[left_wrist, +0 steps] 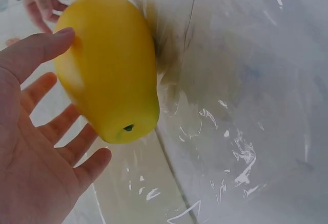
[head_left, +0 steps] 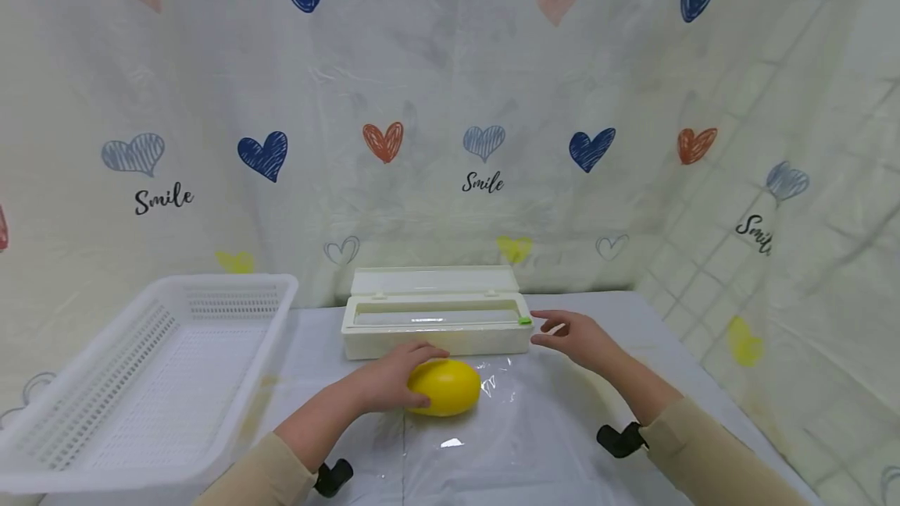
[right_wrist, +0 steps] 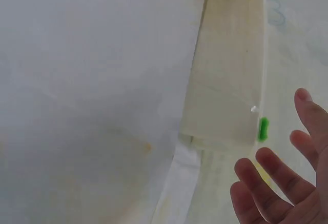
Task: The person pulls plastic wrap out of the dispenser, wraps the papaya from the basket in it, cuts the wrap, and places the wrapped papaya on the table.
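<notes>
A smooth yellow fruit point(head_left: 446, 387) lies on a sheet of clear cling film point(head_left: 506, 436) spread on the white table. My left hand point(head_left: 411, 365) rests against the fruit's left side; in the left wrist view its fingers point(left_wrist: 61, 124) are straight and spread, and the thumb touches the fruit point(left_wrist: 110, 65). Behind the fruit stands a cream cling-film dispenser box point(head_left: 436, 324) with its lid up. My right hand point(head_left: 555, 330) hovers open at the box's right end, beside a small green slider point(right_wrist: 263, 129), holding nothing.
A large white perforated basket point(head_left: 176, 365) sits on the left of the table. A heart-print curtain point(head_left: 450, 139) hangs behind and to the right. The table's right edge point(head_left: 710, 381) runs close to my right forearm.
</notes>
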